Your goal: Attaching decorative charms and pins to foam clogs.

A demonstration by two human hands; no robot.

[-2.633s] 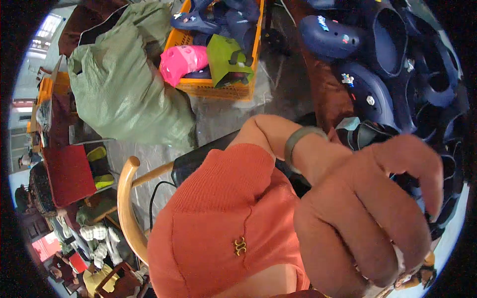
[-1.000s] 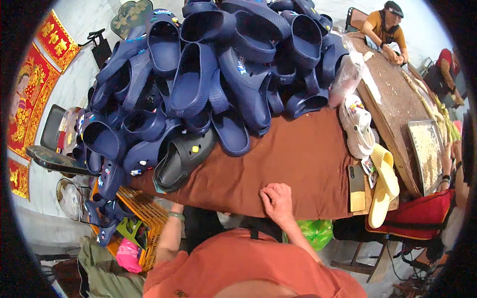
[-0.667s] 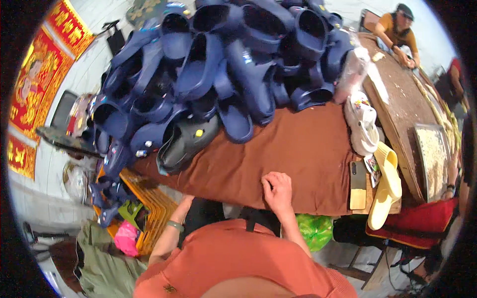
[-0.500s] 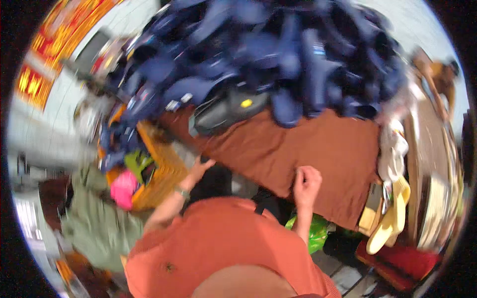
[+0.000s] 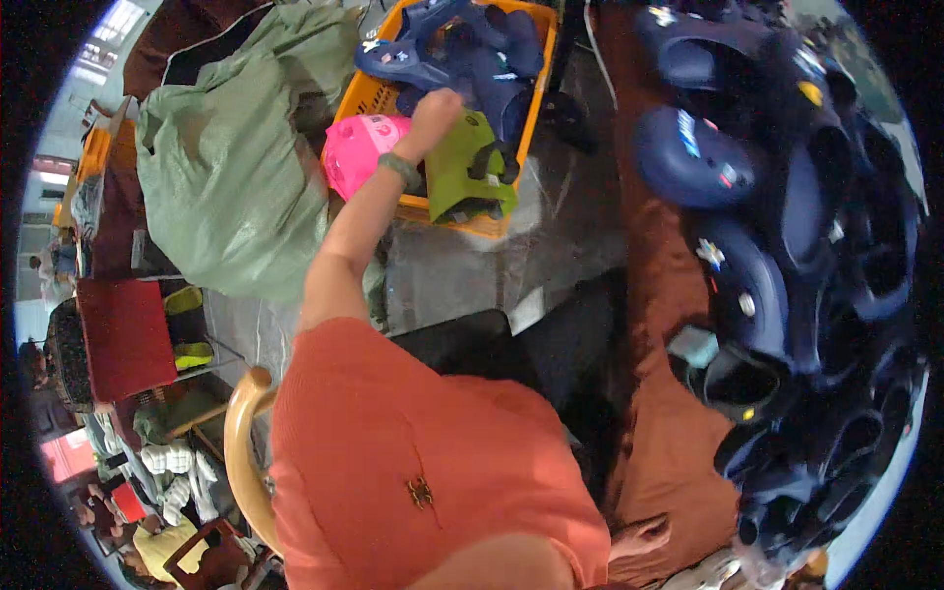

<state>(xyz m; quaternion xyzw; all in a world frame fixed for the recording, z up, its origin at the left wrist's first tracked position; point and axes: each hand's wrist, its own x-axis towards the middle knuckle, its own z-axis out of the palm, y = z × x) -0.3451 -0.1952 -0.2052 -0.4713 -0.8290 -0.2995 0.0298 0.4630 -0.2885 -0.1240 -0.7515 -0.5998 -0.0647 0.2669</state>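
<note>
My left hand (image 5: pixel 436 120), a green band on its wrist, reaches into an orange plastic crate (image 5: pixel 535 147). Its fingers curl downward beside a green bag (image 5: pixel 458 169) with dark straps; whatever they grip is hidden. Next to the wrist lies a bright pink bag (image 5: pixel 356 149). Navy clogs (image 5: pixel 403 64) fill the back of the crate. Low on the right, my right hand (image 5: pixel 641 537) hangs over a brown cloth (image 5: pixel 678 462), fingers loosely apart and holding nothing visible.
A heap of navy clogs (image 5: pixel 816 187) covers the cloth on the right; a black clog (image 5: pixel 737 382) with a pale blue piece lies at its edge. A large pale green sack (image 5: pixel 231 157) stands left of the crate. A red seat (image 5: pixel 126 339) and a curved wooden armrest (image 5: pixel 239 433) are at left.
The view has swung left, from the clog-covered table to the crate. My left hand has moved out over the crate; my right hand stays back by the brown cloth.
</note>
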